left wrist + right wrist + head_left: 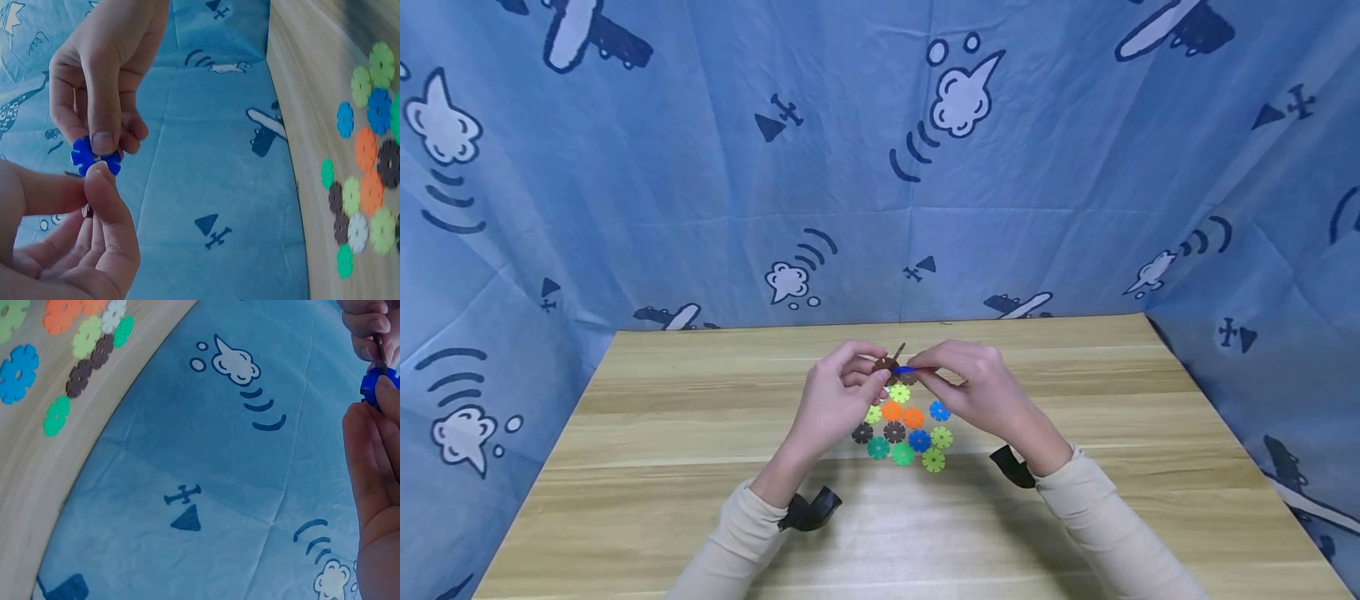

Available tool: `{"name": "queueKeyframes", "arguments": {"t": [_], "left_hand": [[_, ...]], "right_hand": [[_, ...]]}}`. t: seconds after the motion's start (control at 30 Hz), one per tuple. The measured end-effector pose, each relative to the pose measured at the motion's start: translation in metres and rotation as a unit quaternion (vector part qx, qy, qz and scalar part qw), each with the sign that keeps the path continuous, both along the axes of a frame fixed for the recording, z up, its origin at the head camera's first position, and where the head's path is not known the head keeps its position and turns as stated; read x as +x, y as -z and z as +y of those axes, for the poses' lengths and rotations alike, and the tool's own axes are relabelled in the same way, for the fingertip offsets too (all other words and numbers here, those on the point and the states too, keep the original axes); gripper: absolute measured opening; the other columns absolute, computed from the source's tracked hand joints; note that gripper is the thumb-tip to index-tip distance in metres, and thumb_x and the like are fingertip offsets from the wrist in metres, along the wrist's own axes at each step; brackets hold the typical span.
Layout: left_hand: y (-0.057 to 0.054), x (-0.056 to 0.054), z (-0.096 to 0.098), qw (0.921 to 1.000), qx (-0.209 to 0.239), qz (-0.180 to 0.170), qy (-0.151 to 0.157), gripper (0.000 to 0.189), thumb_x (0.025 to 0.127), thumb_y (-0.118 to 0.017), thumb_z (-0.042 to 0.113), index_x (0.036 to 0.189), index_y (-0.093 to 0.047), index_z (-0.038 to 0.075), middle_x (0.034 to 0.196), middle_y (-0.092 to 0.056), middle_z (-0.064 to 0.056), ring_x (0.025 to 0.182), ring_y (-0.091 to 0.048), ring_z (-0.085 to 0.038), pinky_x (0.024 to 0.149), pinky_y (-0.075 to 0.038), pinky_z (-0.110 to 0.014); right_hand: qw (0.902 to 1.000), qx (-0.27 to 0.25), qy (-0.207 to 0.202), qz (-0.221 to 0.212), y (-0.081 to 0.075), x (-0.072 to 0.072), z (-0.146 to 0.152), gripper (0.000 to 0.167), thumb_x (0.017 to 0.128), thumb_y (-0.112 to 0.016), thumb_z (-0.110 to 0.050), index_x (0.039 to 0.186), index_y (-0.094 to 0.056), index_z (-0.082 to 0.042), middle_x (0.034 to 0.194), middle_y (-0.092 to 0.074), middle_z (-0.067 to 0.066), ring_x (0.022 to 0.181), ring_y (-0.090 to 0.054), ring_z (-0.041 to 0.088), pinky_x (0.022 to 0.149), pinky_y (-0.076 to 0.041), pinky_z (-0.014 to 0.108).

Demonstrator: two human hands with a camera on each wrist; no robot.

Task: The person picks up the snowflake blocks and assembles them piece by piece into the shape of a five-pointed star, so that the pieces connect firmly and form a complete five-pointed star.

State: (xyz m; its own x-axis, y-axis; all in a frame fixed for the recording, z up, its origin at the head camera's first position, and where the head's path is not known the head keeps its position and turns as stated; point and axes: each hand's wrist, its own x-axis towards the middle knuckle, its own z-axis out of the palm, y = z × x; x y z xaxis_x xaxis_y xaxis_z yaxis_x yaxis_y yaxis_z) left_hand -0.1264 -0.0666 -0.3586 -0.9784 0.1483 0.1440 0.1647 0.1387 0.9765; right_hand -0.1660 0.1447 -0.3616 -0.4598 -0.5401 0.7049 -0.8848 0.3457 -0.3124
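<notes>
Above the table, both hands meet over a small joined piece of plastic snowflake discs. My left hand [842, 390] pinches a brown snowflake disc [883, 364], with another brown disc [898, 353] standing edge-on beside it. Between the thumb and fingers of my right hand [976, 385] is a blue snowflake disc [81, 156], its notched rim against the brown piece. The left thumb tip overlaps the blue disc in the left wrist view. Fingers hide much of the brown discs there, while a dark brown edge [379, 351] meets the blue disc in the right wrist view.
Loose snowflake discs lie grouped on the wooden table [662, 433] below the hands: orange discs [892, 411], a blue one [919, 441], a green one [902, 454], yellow-green ones [933, 460] and dark brown ones [894, 432]. A patterned blue cloth [850, 167] encloses the back and sides.
</notes>
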Motion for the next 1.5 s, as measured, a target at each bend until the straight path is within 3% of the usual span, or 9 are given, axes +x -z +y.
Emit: {"name": "queueKeyframes", "arguments": {"t": [0.17,0.47,0.63,0.8,0.97,1.17,1.23,1.37,1.5], "left_hand": [[-0.002,0.001,0.003,0.9981,-0.035,0.050,0.010,0.022,0.093,-0.069,-0.002,0.115,-0.067,0.001,0.093,-0.072,-0.016,0.076,-0.072,-0.025,0.068,-0.061,-0.025],[-0.001,-0.002,0.006,0.9938,-0.074,0.080,0.021,0.028,0.096,-0.067,0.008,0.125,-0.066,0.007,0.103,-0.075,-0.010,0.085,-0.072,-0.018,0.073,-0.061,-0.025],[-0.001,-0.005,0.004,0.9933,-0.077,0.086,0.009,0.042,0.101,-0.061,0.020,0.142,-0.055,0.014,0.118,-0.072,-0.010,0.095,-0.073,-0.023,0.077,-0.062,-0.029],[0.005,-0.008,-0.001,0.9930,-0.095,0.068,-0.009,0.037,0.101,-0.059,0.020,0.137,-0.059,0.011,0.115,-0.070,-0.010,0.094,-0.071,-0.023,0.078,-0.061,-0.033],[0.021,-0.014,-0.007,0.9760,-0.216,0.024,0.007,0.026,0.096,-0.062,0.014,0.121,-0.068,0.007,0.108,-0.070,-0.008,0.089,-0.068,-0.018,0.078,-0.059,-0.033],[0.043,-0.017,-0.014,0.9140,-0.399,-0.037,0.063,0.033,0.095,-0.065,0.018,0.125,-0.067,0.004,0.119,-0.068,-0.014,0.104,-0.064,-0.027,0.088,-0.057,-0.045],[0.049,-0.016,-0.016,0.9011,-0.424,-0.059,0.069,0.040,0.094,-0.066,0.020,0.130,-0.064,0.004,0.128,-0.065,-0.016,0.111,-0.062,-0.030,0.094,-0.055,-0.050],[0.061,-0.016,-0.017,0.8980,-0.430,-0.067,0.064,0.051,0.093,-0.071,0.024,0.138,-0.057,0.004,0.140,-0.059,-0.018,0.126,-0.058,-0.036,0.103,-0.050,-0.057],[0.073,-0.018,-0.015,0.8939,-0.440,-0.067,0.054,0.051,0.092,-0.072,0.030,0.133,-0.057,0.004,0.123,-0.062,-0.018,0.110,-0.062,-0.034,0.093,-0.055,-0.054]], "right_hand": [[0.9982,-0.043,0.004,-0.041,0.006,-0.001,0.003,0.021,0.077,-0.082,0.008,0.091,-0.078,-0.007,0.086,-0.078,0.005,0.075,-0.075,0.017,0.068,-0.061,0.021],[0.9914,-0.088,0.019,-0.095,0.009,0.000,0.009,0.020,0.077,-0.082,0.010,0.089,-0.078,-0.006,0.084,-0.077,0.008,0.073,-0.074,0.017,0.070,-0.060,0.017],[0.9886,-0.100,0.038,-0.106,0.005,-0.003,0.014,0.019,0.078,-0.081,0.010,0.089,-0.078,-0.004,0.084,-0.078,0.009,0.073,-0.075,0.015,0.071,-0.060,0.016],[0.9760,-0.148,0.085,-0.135,0.002,-0.010,0.033,0.017,0.079,-0.078,0.013,0.089,-0.076,-0.001,0.083,-0.075,0.015,0.073,-0.070,0.003,0.071,-0.057,0.013],[0.9509,-0.138,0.198,-0.194,0.000,-0.023,0.074,0.009,0.087,-0.077,0.001,0.096,-0.074,0.001,0.088,-0.074,0.020,0.074,-0.065,-0.008,0.068,-0.055,0.009],[0.9028,-0.039,0.335,-0.267,0.012,-0.041,0.140,0.027,0.094,-0.074,-0.025,0.107,-0.072,-0.002,0.101,-0.075,0.023,0.076,-0.058,-0.014,0.066,-0.049,0.008],[0.8865,-0.009,0.368,-0.280,0.021,-0.045,0.160,0.031,0.095,-0.073,-0.029,0.109,-0.072,-0.001,0.104,-0.075,0.024,0.078,-0.058,-0.009,0.064,-0.047,0.011],[0.8544,0.030,0.412,-0.316,0.039,-0.048,0.195,0.036,0.096,-0.071,-0.030,0.112,-0.069,0.002,0.108,-0.072,0.029,0.083,-0.068,0.019,0.061,-0.047,0.020],[0.8216,0.065,0.440,-0.356,0.052,-0.046,0.218,0.038,0.097,-0.069,-0.030,0.115,-0.066,0.003,0.114,-0.068,0.033,0.095,-0.065,0.042,0.061,-0.048,0.029]]}}
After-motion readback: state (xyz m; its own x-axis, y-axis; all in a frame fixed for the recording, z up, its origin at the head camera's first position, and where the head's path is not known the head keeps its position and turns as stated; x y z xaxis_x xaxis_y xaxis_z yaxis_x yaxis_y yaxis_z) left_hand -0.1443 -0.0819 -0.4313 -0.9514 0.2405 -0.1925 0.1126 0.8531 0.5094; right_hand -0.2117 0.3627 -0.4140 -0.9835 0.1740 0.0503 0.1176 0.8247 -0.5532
